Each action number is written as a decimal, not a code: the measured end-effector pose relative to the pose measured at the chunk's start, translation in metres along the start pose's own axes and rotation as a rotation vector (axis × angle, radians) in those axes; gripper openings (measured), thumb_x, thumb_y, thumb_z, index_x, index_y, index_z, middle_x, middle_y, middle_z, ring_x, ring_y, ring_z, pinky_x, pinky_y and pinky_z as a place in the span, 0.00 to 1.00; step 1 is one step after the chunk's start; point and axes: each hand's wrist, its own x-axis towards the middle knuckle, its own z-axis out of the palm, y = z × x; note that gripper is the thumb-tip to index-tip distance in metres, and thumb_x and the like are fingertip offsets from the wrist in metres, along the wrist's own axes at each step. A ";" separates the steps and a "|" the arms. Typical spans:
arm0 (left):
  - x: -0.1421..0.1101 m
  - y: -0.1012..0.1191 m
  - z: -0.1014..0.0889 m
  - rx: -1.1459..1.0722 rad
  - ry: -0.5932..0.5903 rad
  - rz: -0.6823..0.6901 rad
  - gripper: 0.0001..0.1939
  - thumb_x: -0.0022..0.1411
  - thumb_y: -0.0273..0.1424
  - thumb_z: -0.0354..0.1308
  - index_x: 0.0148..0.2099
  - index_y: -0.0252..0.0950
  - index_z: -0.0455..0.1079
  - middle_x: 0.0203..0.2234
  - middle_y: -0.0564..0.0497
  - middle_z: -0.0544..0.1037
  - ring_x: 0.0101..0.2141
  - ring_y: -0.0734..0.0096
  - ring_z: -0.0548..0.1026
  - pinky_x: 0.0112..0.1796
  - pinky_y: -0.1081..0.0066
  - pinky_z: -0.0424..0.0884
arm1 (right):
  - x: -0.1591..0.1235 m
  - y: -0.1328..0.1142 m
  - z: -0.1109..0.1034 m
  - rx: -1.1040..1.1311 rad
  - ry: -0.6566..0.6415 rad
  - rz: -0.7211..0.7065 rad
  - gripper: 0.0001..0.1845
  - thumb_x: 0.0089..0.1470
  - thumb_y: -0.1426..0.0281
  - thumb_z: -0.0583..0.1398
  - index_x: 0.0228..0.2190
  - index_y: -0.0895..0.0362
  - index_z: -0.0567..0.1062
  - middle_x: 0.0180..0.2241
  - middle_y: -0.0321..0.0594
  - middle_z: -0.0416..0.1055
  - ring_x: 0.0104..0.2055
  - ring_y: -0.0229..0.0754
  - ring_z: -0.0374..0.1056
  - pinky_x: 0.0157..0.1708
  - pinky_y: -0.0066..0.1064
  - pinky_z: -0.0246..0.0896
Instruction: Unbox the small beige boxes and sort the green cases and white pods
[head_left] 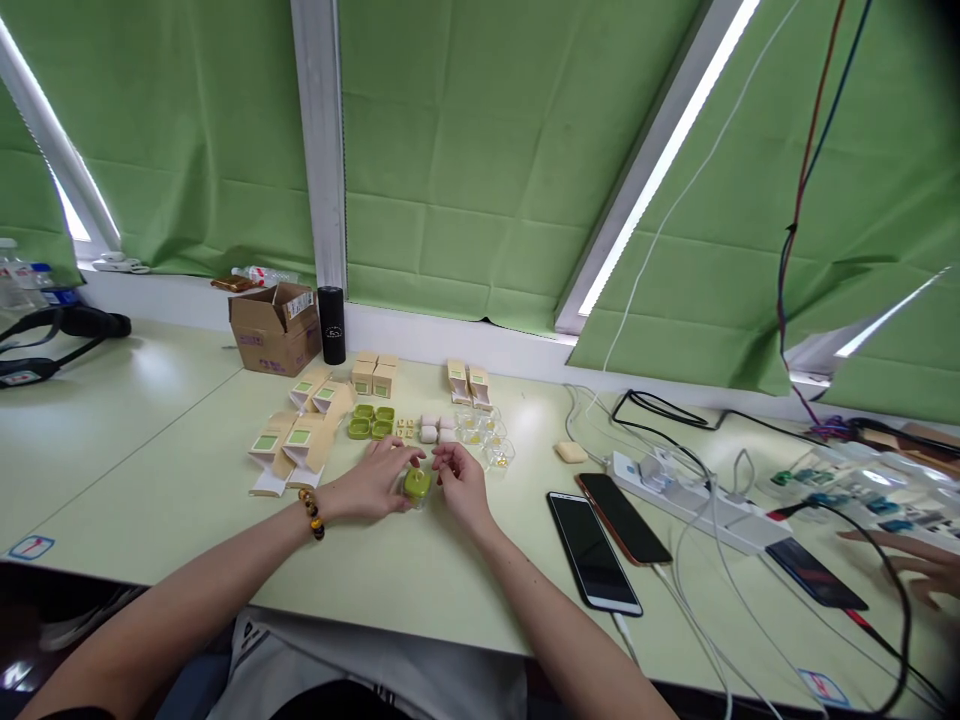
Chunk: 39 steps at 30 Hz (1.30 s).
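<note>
The pale desk [172, 480] runs wide before me, its front edge just above my lap. Toward that edge, right of my arms, lie a white-edged phone [595, 555] and, close beside it, a brown-edged phone [626, 520]; a co-worker's hand [919, 565] reaches in from the far right.

Between my hands, about midway from front edge to back, stands the green-lidded jar [417, 486]. My left hand [371, 482] curves round its left side, thumb in front and fingers behind. My right hand [461, 485] is just beside it, fingertips bunched near the lid; whether they pinch something small, I cannot tell.

I judge the jar light and stiff, its clear walls smooth and perhaps slippery, maybe brittle if dropped. The walls low down seem the best hold for steadying it, the lid's rim the best for fingertips.

Beyond my fingers sit green square lids [382, 429], pinkish-white blocks [429, 435] and clear jars [472, 426], with opened paper boxes [300, 437] to their left. Toward the back edge stand a brown carton [274, 338] and a black cylinder [332, 325], below green blinds [487, 150].
</note>
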 end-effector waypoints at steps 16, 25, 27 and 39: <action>0.007 -0.020 0.011 -0.556 0.301 -0.106 0.31 0.61 0.50 0.66 0.60 0.38 0.72 0.56 0.41 0.77 0.56 0.53 0.74 0.57 0.56 0.70 | -0.007 -0.021 0.005 0.512 -0.207 0.198 0.20 0.56 0.52 0.66 0.42 0.53 0.73 0.35 0.39 0.77 0.32 0.44 0.75 0.31 0.37 0.72; 0.001 -0.012 0.022 -0.636 0.325 -0.076 0.29 0.68 0.51 0.59 0.63 0.39 0.68 0.59 0.40 0.73 0.58 0.55 0.72 0.58 0.57 0.71 | -0.017 -0.038 0.009 0.657 -0.376 0.209 0.28 0.53 0.49 0.69 0.48 0.49 0.67 0.43 0.43 0.80 0.43 0.54 0.80 0.41 0.52 0.76; -0.001 -0.009 0.024 -0.635 0.330 -0.061 0.27 0.71 0.48 0.57 0.65 0.42 0.65 0.62 0.40 0.70 0.61 0.56 0.70 0.58 0.58 0.71 | -0.017 -0.038 0.010 0.631 -0.320 0.179 0.29 0.52 0.50 0.70 0.48 0.48 0.67 0.43 0.42 0.79 0.43 0.52 0.79 0.41 0.51 0.77; -0.002 -0.007 0.031 -0.792 0.295 -0.048 0.31 0.65 0.51 0.63 0.62 0.39 0.68 0.52 0.41 0.76 0.53 0.56 0.75 0.55 0.57 0.72 | -0.020 -0.030 0.014 0.102 0.141 -0.223 0.32 0.49 0.68 0.72 0.51 0.49 0.66 0.47 0.42 0.69 0.49 0.45 0.70 0.45 0.38 0.74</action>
